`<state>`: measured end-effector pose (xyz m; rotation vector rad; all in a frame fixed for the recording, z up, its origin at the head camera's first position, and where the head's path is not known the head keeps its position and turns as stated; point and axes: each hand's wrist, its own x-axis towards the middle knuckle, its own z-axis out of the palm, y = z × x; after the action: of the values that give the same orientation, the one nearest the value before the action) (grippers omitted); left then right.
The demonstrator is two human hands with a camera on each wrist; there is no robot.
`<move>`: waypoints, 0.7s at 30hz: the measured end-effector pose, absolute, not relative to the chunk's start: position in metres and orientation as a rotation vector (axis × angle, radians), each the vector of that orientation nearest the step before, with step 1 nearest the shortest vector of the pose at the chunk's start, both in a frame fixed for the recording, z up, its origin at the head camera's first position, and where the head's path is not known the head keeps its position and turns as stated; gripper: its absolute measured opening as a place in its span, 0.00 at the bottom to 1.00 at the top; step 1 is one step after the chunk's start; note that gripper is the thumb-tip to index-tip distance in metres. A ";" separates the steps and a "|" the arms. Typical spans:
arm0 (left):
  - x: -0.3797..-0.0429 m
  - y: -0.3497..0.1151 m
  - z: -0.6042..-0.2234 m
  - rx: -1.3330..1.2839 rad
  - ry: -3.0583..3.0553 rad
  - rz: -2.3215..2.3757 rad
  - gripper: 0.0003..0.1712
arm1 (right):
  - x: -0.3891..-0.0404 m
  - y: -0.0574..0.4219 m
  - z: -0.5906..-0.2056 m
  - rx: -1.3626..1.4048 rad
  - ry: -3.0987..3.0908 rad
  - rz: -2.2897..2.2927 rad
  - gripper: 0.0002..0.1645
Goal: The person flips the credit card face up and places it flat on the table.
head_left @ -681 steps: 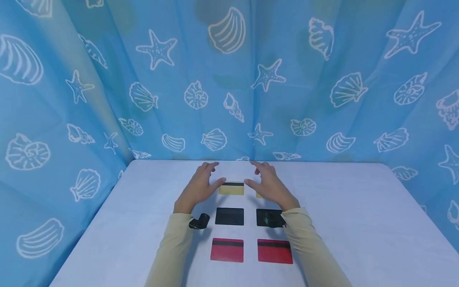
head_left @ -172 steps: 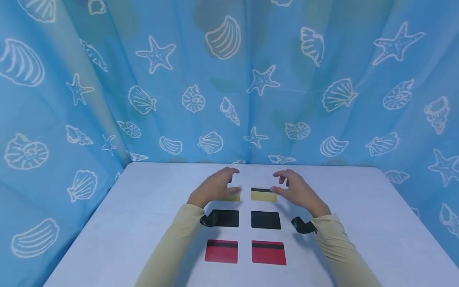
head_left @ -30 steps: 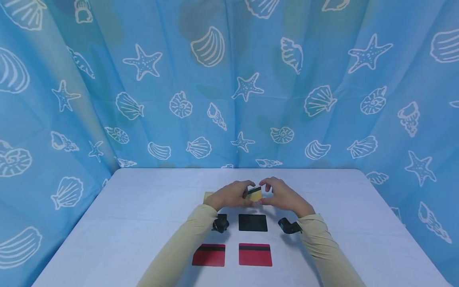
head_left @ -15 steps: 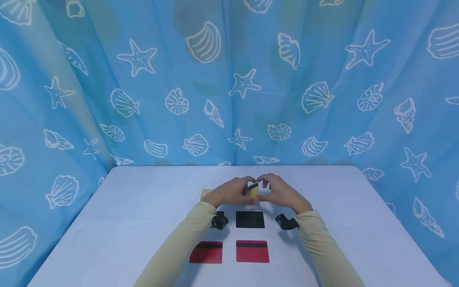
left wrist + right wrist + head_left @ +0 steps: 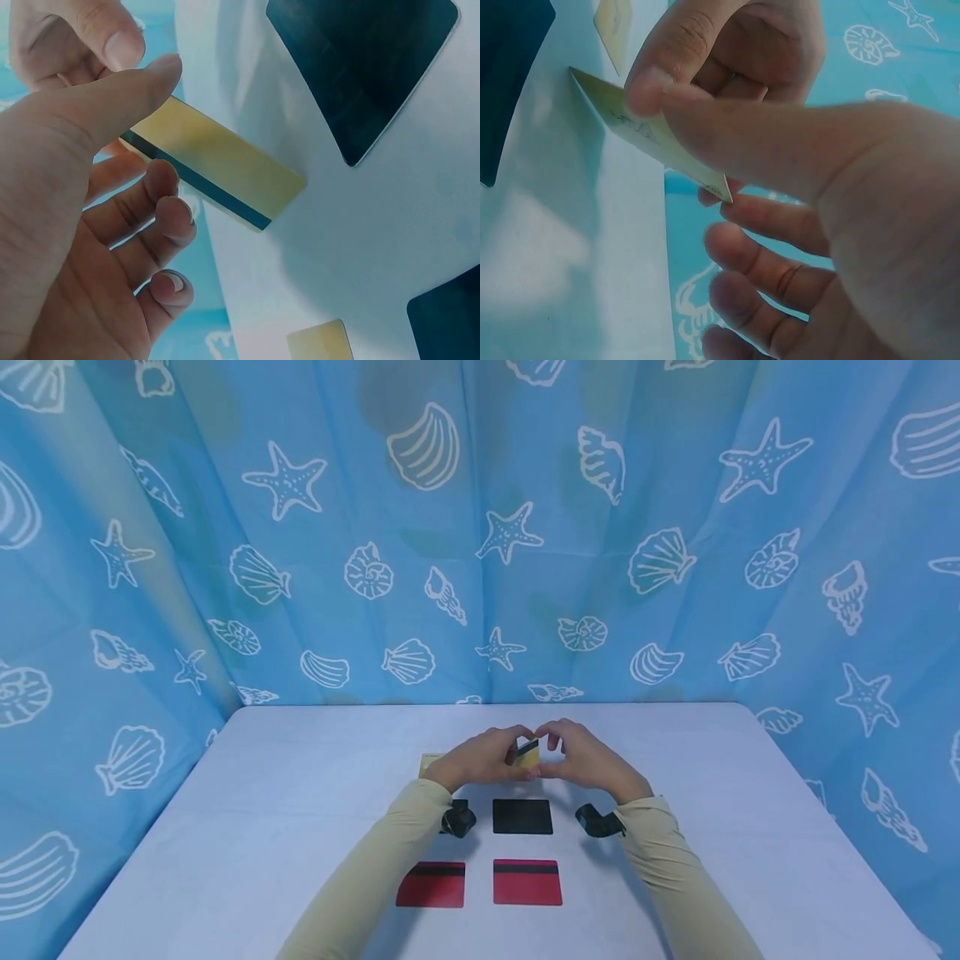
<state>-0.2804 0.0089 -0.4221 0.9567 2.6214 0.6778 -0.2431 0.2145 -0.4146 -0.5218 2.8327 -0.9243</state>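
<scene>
Beyond the unobscured black card (image 5: 522,817), we see left hand (image 5: 482,757) and right hand (image 5: 588,762) pinching a yellow card (image 5: 528,757), seemingly steadying it.

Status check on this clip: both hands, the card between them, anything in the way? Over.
Left hand, right hand: both on tilted yellow card, pinching. Other yellow card partly hidden behind left hand. Nothing seen blocking.
</scene>
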 end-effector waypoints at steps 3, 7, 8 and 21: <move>-0.281 0.008 -0.422 0.963 2.629 0.670 0.40 | -0.243 0.214 -0.414 -0.514 2.810 -0.926 0.42; -0.280 0.007 -0.422 0.962 2.640 0.656 0.39 | -0.244 0.214 -0.415 -0.514 2.789 -0.932 0.47; -0.280 0.007 -0.422 0.961 2.642 0.653 0.39 | -0.244 0.214 -0.416 -0.513 2.786 -0.933 0.48; -0.277 0.005 -0.415 0.933 2.676 0.658 0.39 | -0.245 0.212 -0.422 -0.501 2.786 -0.929 0.49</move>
<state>-0.2773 0.0051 -0.4148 0.9332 2.6763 0.6583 -0.2454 0.2119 -0.4216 -0.5014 2.7861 -0.9287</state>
